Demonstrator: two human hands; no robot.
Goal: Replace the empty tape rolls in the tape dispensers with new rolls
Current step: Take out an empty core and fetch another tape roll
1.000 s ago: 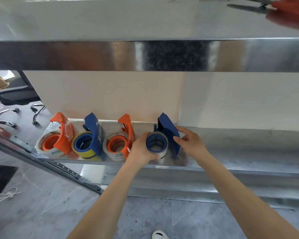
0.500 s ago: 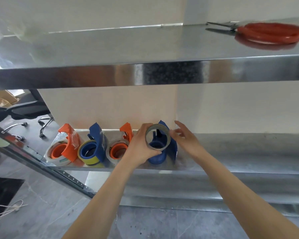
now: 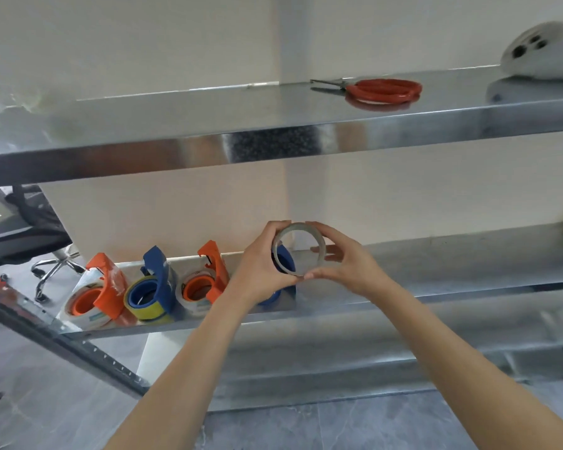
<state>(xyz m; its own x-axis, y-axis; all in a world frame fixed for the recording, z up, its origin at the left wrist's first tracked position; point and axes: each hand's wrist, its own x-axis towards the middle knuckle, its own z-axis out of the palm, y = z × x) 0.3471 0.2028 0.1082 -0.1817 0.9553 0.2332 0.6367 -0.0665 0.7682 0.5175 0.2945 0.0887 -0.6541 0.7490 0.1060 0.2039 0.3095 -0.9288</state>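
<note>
Tape dispensers stand in a row at 8 o'clock on the lower shelf [image 3: 452, 264] of a steel rack. Its upper shelf [image 3: 176, 125] spans the view from 9 to 3 o'clock. A black office chair [image 3: 30, 228] sits past the rack at 9 o'clock.

From the left come an orange dispenser [image 3: 106, 280] with a pale roll, a blue dispenser [image 3: 158, 277] with a yellowish roll and a second orange dispenser [image 3: 213, 271] with a pale roll. The second blue dispenser [image 3: 286, 259] is mostly hidden behind the left hand [image 3: 260, 271].

At centre, above that last dispenser, both hands grasp the empty tape core [image 3: 296, 226], a thin grey ring. The left hand curls round its 9 o'clock side. The right hand [image 3: 345, 264] pinches its 3 o'clock side, thumb below.

Red-handled scissors [image 3: 384, 90] lie at 1 o'clock on the upper shelf, and a blurred white object [image 3: 540, 50] rests at 2 o'clock.
</note>
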